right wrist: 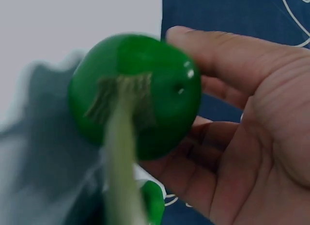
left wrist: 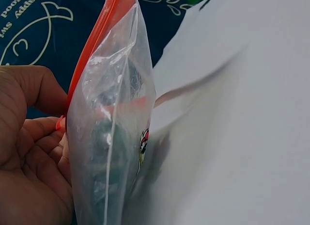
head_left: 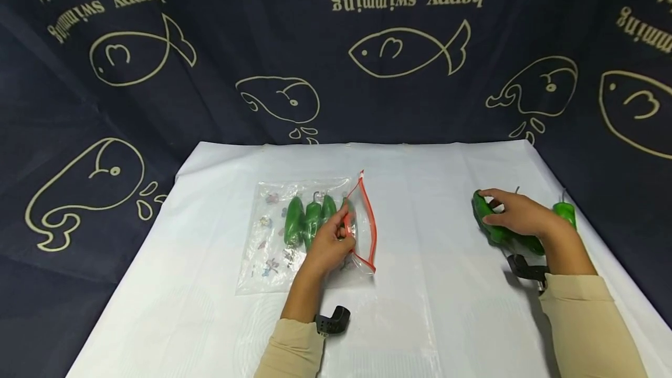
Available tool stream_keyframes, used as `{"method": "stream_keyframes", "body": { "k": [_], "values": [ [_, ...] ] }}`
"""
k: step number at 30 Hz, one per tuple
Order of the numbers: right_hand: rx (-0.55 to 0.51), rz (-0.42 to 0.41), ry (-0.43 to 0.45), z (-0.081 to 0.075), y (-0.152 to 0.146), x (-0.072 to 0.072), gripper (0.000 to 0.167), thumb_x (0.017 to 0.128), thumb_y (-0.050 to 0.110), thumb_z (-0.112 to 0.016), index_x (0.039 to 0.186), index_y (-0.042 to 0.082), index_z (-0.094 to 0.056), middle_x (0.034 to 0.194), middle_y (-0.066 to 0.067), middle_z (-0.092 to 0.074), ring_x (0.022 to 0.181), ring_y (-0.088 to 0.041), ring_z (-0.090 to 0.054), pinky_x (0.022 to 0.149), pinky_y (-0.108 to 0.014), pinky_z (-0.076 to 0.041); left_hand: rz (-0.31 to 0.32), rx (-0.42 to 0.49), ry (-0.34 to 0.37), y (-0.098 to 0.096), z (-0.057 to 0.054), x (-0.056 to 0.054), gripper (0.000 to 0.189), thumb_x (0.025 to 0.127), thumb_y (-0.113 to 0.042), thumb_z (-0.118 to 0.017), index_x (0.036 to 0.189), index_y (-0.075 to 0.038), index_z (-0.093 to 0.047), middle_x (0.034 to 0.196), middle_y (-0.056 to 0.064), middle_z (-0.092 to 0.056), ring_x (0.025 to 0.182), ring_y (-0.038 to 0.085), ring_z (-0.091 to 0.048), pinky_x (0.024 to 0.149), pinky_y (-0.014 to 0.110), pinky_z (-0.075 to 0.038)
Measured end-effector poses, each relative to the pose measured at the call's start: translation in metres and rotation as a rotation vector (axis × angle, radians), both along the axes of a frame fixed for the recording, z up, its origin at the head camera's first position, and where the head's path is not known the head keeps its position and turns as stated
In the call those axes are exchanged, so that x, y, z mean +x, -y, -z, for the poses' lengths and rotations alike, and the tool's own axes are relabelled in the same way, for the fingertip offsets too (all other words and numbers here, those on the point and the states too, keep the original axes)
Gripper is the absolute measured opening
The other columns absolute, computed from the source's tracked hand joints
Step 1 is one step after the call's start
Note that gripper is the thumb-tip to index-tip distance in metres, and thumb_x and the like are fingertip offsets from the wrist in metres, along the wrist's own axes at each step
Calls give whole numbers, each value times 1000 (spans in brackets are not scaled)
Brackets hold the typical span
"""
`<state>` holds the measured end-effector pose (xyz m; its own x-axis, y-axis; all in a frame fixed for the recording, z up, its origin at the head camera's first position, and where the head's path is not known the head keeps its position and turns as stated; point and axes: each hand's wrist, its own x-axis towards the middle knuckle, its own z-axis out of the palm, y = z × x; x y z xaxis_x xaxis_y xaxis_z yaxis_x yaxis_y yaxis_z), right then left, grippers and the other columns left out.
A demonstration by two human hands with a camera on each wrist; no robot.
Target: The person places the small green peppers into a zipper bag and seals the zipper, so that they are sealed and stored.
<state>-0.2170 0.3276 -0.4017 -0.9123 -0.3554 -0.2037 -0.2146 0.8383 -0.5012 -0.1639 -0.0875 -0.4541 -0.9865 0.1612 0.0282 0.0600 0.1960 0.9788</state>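
A clear zip bag [head_left: 252, 261] with a red zip edge [head_left: 371, 220] lies flat, its mouth spread toward the right. Several green peppers [head_left: 294, 221] lie inside it. My left hand [head_left: 329, 244] pinches the near-side lip of the bag's mouth; in the left wrist view, thumb and fingers grip the red strip [left wrist: 82, 65]. On the right, my right hand [head_left: 517, 213] holds a green pepper [head_left: 482, 214] between thumb and fingers. Its pale stem [right wrist: 121, 147] points at the right wrist camera. Another pepper [head_left: 531, 244] lies partly under that hand.
One more green pepper [head_left: 564, 211] sits near the table's right edge, partly behind the right forearm. A white cloth [head_left: 420, 319] covers the table. A dark curtain [head_left: 325, 109] with fish drawings hangs behind. Black wrist cameras [head_left: 333, 321] are strapped to both wrists.
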Motion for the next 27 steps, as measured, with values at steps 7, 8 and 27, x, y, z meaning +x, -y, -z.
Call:
{"method": "stream_keyframes", "body": {
  "k": [7,8,27],
  "values": [
    [-200,34,39,-3,10,3,71,96,20,-66,153,-2,-29,133,-35,-49,113,-44,-55,83,-42,-50,-18,-14,-1,-1,0,0,77,76,5,-57,151,-3,-40,89,5,-56,75,13,-48,62,19,-43],
    [-227,33,40,-2,10,4,71,96,19,-65,153,-2,-29,133,-35,-48,113,-43,-56,81,-38,-51,-20,-16,1,-2,-1,0,77,76,5,-57,151,-3,-40,84,4,-53,75,13,-48,61,19,-43],
    [-371,-7,29,-1,42,8,69,95,22,-67,154,8,-32,130,-24,-52,108,-32,-58,79,-36,-51,-1,10,0,-4,-26,11,76,75,8,-55,149,5,-38,82,7,-54,75,14,-49,61,19,-43]
  ]
}}
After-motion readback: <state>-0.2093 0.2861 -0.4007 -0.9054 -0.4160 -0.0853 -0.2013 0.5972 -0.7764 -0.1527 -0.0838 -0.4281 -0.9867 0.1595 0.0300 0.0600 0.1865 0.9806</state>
